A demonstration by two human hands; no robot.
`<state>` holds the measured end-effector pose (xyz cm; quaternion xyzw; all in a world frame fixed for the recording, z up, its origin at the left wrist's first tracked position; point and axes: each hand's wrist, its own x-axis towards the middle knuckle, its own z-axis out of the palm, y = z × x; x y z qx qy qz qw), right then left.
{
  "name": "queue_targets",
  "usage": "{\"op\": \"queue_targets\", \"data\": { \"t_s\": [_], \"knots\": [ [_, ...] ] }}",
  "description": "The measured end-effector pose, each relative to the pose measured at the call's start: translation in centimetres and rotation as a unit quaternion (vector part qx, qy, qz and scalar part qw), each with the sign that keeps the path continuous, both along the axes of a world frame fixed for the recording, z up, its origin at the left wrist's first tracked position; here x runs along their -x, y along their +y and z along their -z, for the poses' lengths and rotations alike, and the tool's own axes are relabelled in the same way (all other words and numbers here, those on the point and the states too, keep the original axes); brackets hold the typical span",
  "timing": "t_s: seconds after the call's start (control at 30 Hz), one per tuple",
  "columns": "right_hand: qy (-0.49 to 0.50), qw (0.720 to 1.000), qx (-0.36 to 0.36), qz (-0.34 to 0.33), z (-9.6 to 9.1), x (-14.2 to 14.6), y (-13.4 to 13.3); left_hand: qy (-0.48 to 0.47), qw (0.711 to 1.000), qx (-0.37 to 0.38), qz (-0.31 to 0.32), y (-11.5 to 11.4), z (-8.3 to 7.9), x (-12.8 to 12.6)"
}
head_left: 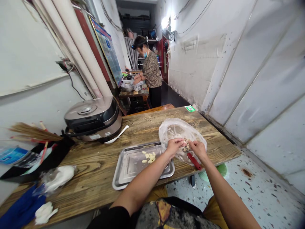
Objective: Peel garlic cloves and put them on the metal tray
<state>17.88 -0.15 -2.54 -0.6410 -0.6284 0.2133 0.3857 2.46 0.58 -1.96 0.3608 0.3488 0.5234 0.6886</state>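
Over a clear plastic bag (169, 125) that lies spread on the table, both hands work close together. My left hand (175, 147) is closed in a pinch on a small pale garlic clove. Fingers of my right hand (199, 149) are pressed together right beside it; whatever they grip is too small to make out. Garlic pieces and loose skins lie in the bag under the fingertips. A red-handled tool (194, 161) rests at the bag's near edge, below my right hand. Left of the bag, several peeled garlic cloves (150, 156) sit in a metal tray (128, 168), partly covered by my left forearm.
On the wooden table (92, 171) stand a rice cooker (94, 117) and a white spoon (117, 135). Skewers (35, 132), a plastic-wrapped bundle (59, 178), crumpled tissue (45, 213) and blue cloth (22, 206) lie left. Another person (151, 70) works at a farther table.
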Motion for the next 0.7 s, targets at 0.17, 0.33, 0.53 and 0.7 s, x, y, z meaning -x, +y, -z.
{"op": "queue_targets", "data": {
  "t_s": [0.17,0.33,0.53,0.7],
  "knots": [
    [0.101,0.992,-0.005,-0.081,-0.8,0.5,-0.5,0.044,0.999,-0.021,-0.016,0.1,0.3,-0.2],
    [0.170,0.982,0.019,-0.075,-1.2,1.5,-1.0,0.111,0.991,-0.065,-0.030,-0.1,0.2,-0.5],
    [0.328,0.944,0.032,-0.024,-1.2,2.9,-2.1,0.060,0.996,-0.032,-0.052,-0.4,-0.3,-0.7],
    [0.293,0.954,0.022,-0.061,-1.1,2.6,-2.1,0.062,0.995,-0.044,-0.059,-0.6,-0.7,-0.9]
  ]
}}
